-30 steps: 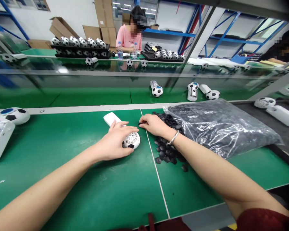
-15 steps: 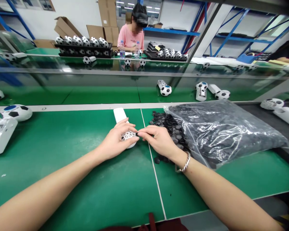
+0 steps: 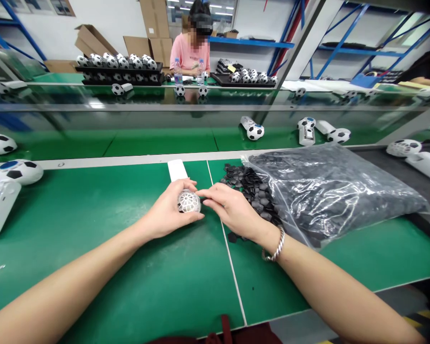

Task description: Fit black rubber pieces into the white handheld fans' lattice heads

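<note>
My left hand [image 3: 170, 210] is wrapped round a white ball with a net pattern [image 3: 189, 201], which joins a white flat body [image 3: 177, 170] on the green table [image 3: 129, 286]. At the ball's right side, my right hand [image 3: 232, 208] pinches a small black piece [image 3: 204, 199] between thumb and forefinger. Just beyond that hand lies a pile of small black pieces [image 3: 258, 191], spilling from a clear plastic bag [image 3: 337, 186] filled with more of them.
Football-shaped units [image 3: 19, 172] lie at the left edge. A moving-belt-like green strip [image 3: 157, 138] behind the table carries several more. Another unit [image 3: 426, 165] sits far right. Across, a person in pink [image 3: 189, 52] sits near black trays [image 3: 122, 79] of balls.
The ball has turned in my left hand, showing more of its netted face. My right hand has drawn slightly down and back. Units on the strip have shifted right.
</note>
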`<state>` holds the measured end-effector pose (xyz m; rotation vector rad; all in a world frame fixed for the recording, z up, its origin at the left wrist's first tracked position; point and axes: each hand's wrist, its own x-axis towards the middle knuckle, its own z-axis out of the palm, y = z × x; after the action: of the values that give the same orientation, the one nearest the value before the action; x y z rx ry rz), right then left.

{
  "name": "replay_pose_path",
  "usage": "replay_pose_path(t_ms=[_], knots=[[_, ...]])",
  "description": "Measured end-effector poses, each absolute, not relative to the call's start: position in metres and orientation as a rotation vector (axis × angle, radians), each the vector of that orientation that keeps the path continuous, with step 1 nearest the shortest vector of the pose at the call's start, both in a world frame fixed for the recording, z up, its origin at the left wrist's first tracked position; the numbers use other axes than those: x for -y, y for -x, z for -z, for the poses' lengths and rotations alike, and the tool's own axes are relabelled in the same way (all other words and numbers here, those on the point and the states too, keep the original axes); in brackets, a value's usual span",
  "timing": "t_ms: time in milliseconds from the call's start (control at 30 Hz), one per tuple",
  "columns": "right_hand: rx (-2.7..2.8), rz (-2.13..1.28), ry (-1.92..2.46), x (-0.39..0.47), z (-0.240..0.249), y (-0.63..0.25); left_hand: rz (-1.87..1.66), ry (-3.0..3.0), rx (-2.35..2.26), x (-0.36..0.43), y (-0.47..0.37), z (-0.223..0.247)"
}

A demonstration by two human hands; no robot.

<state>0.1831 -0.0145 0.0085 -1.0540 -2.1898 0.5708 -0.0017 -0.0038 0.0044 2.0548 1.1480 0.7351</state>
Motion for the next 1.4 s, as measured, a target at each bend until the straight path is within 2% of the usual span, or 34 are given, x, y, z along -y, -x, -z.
replay_pose_path(t_ms=[100, 233, 433, 667, 1033, 1100, 1267, 1400], knots=[[2.176, -0.642, 1.053, 0.013, -0.008, -0.185, -0.646, -2.164, -1.128, 0.003, 0.005, -0.005], [2.056, -0.910, 1.049, 0.014, -0.007, -0.184, -0.593, -2.196, -1.055, 0.001, 0.008, -0.006], [1.974, -1.047, 1.076, 0.019, -0.007, -0.177, -0.586, -2.189, -1.045, -0.001, 0.010, -0.003], [1.963, -1.005, 1.059, 0.018, 0.000, -0.174, -0.531, -2.197, -0.986, -0.001, 0.011, -0.007], [1.812, -1.189, 1.175, 0.009, 0.009, -0.169, -0.503, -2.195, -0.995, 0.000, 0.008, -0.012], [1.878, -1.061, 1.263, -0.001, 0.008, -0.176, -0.479, -2.194, -1.000, -0.001, 0.008, -0.011], [2.073, -0.170, 1.655, -0.030, 0.009, -0.202, -0.510, -2.189, -1.033, -0.003, 0.010, -0.006], [2.346, 0.101, 1.690, -0.033, 0.015, -0.207, -0.553, -2.205, -0.957, -0.004, 0.009, -0.003]])
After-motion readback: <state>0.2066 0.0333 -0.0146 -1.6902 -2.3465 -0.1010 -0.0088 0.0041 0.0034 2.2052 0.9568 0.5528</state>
